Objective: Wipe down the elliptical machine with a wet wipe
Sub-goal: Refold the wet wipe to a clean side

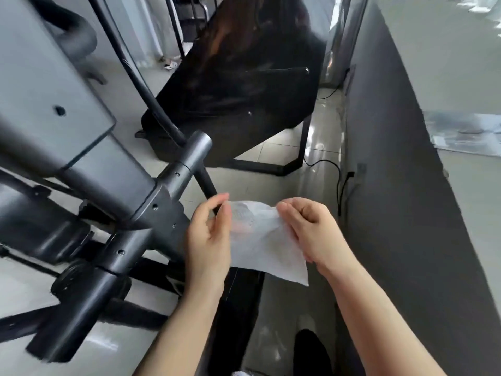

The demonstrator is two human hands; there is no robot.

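**Wet wipe stretched between my two hands, beside the elliptical**

I hold the wet wipe (267, 245) out in front of me, spread open between both hands, in the air above the floor (273, 147) and just to the right of the elliptical machine (113, 191). The wipe touches no part of the machine.

My left hand (208, 240) grips the wipe's left edge. Its fingers (225, 221) are curled around that edge with the thumb up near the top; the picture is a little blurred there, so I cannot tell exactly how each finger lies. My right hand (311, 232) pinches the right edge, fingers folded together and knuckles facing me. The sheet is white, thin and slightly creased, and its lower right corner hangs free below my right wrist.

The machine fills the left side of the view: a grey panel up top, dark grey tubes crossing at a bolted joint close to my left hand, and black base bars on the floor lower down. The nearest tube ends in a rounded cap just above and left of the wipe.

Beyond it stands a black angled piece of equipment (244, 90) on a black frame. A black cable (339, 185) runs along the glossy tiles to its right. A dark grey partition (401, 185) rises on my right side.
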